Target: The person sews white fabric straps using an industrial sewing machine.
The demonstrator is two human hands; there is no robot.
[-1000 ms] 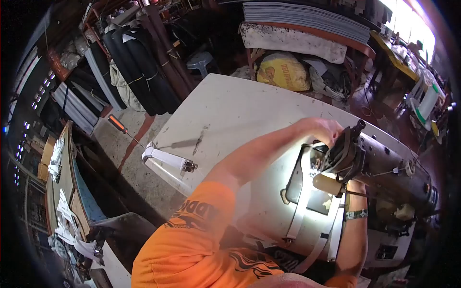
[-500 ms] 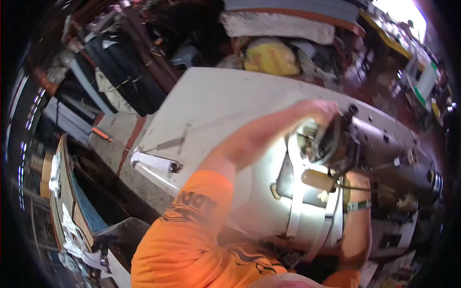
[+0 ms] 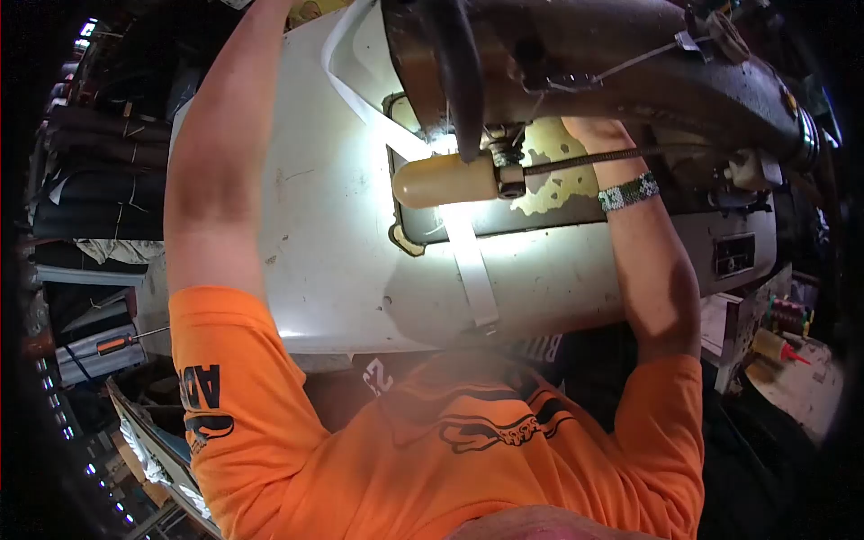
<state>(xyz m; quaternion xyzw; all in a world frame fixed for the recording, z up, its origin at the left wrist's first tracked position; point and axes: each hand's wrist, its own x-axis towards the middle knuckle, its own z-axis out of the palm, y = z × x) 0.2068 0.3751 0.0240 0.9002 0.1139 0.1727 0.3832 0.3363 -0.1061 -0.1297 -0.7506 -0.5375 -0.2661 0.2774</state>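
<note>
A white strap (image 3: 469,261) runs under the head of a dark sewing machine (image 3: 585,54); its end lies on the pale table and its other part curves up past the top edge. The machine's tan rounded lever (image 3: 445,182) stands above the strap. My left arm (image 3: 216,171) stretches up beyond the frame, so that hand is out of sight. My right hand (image 3: 596,133), with a beaded bracelet at its wrist, reaches under the machine's arm beside the worn metal bed plate (image 3: 551,166); its fingers are hidden.
The pale tabletop (image 3: 333,270) spreads around the machine. Dark rolls of material (image 3: 108,180) and an orange-handled screwdriver (image 3: 115,344) are at the left. A thread spool (image 3: 788,317) and a red-tipped bottle (image 3: 778,347) stand at the right.
My view has come closer to the machine and tilted down. My left hand has left the machine head and gone out of view. The strap now leads up toward the top left.
</note>
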